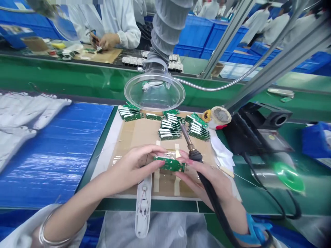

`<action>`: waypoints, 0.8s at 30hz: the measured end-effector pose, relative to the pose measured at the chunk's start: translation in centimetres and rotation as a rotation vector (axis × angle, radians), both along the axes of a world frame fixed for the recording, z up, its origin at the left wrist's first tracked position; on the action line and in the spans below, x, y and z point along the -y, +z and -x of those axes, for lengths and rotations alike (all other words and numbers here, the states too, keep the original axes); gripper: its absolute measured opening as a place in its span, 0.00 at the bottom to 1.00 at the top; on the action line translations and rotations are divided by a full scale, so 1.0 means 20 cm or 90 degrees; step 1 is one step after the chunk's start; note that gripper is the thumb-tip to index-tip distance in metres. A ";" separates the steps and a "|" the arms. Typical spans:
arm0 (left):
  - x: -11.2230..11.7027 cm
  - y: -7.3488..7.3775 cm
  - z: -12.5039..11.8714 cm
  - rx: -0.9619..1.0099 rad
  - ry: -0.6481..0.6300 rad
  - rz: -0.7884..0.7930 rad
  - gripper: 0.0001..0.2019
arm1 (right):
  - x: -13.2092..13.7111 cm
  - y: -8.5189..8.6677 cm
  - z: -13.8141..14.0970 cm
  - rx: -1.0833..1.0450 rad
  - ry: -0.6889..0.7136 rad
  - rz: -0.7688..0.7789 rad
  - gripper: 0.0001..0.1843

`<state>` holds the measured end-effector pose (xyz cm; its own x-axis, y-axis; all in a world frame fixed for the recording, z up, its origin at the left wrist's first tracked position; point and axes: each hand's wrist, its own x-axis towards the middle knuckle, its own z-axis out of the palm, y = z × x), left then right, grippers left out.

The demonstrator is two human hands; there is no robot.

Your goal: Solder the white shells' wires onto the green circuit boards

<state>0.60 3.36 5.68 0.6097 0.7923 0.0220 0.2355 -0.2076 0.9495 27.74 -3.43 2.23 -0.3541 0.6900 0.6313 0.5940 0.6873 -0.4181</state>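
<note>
One circuit board (171, 165), pinched between left hand (136, 162) and right hand (217, 179), soldering iron (190, 146) beside the board; step, seemingly: positioning; next move calls for steady grip.

The green circuit board (169, 164) has a smooth, slightly shiny face. Smooth white plastic forms the casing (143, 220) crossing the worktop's (293, 151) near edge. The brown sheet (134, 134) looks like matt cardboard, the blue sheet (85, 137) towards the left edge glossy plastic. The soldering iron (195, 155) pairs dull metal with matt black. Towards the far edge, the hood (155, 94) is clear, glossy plastic.
</note>
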 end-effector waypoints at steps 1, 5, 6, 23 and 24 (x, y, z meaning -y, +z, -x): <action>-0.01 0.01 0.01 -0.006 -0.004 -0.003 0.11 | -0.01 -0.01 0.02 0.000 0.010 0.008 0.50; -0.13 0.01 0.11 -0.088 0.032 -0.046 0.11 | -0.09 -0.05 0.02 0.016 -0.023 0.034 0.41; -0.19 0.00 0.15 -0.123 0.077 -0.089 0.13 | -0.12 -0.05 0.00 0.021 -0.058 0.036 0.37; -0.57 -0.26 0.33 -0.272 0.347 -0.432 0.11 | -0.33 -0.12 -0.43 -0.019 -0.318 0.073 0.26; -0.55 -0.24 0.33 -0.268 0.347 -0.438 0.11 | -0.31 -0.10 -0.43 -0.022 -0.323 0.072 0.26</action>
<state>-5.97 14.30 0.91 0.2275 0.8640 0.4491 0.7561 -0.4473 0.4777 36.26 2.74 0.23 0.0618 0.8344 0.5477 0.8250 0.2661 -0.4985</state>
